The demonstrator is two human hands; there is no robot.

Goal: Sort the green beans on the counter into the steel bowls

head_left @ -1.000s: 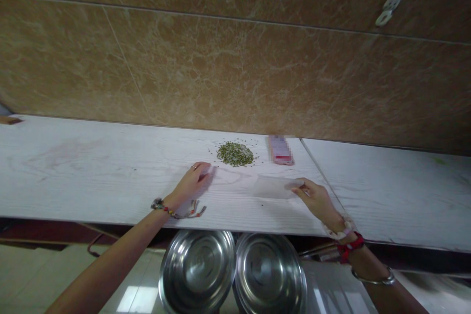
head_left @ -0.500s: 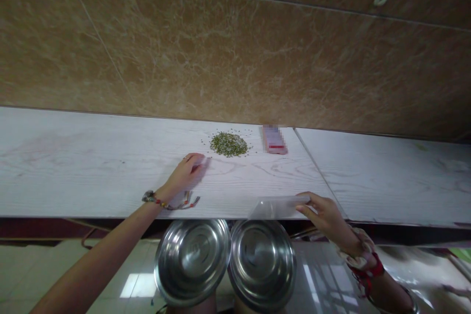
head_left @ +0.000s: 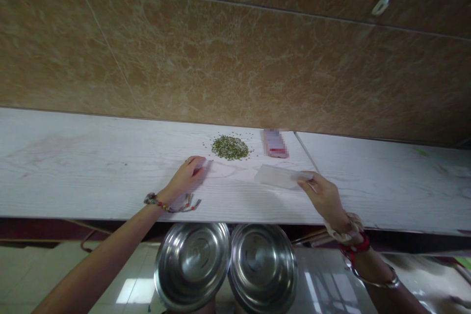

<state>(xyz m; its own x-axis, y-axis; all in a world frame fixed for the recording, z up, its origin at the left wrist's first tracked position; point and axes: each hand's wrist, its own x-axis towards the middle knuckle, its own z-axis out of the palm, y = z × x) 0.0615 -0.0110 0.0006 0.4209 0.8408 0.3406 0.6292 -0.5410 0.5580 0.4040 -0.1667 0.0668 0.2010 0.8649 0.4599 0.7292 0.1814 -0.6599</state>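
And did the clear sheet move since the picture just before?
Yes. The clear sheet in the right hand moved away from the front edge of the white table, toward the wall.

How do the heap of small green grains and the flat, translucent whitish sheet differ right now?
Place: the heap of small green grains lies on the white wood-grain tabletop; the flat, translucent whitish sheet is in the right hand's grip.
Look: the heap is speckled green; the sheet is pale and see-through.
Form: the heap is loose pieces with scattered strays; the sheet is one flat item.
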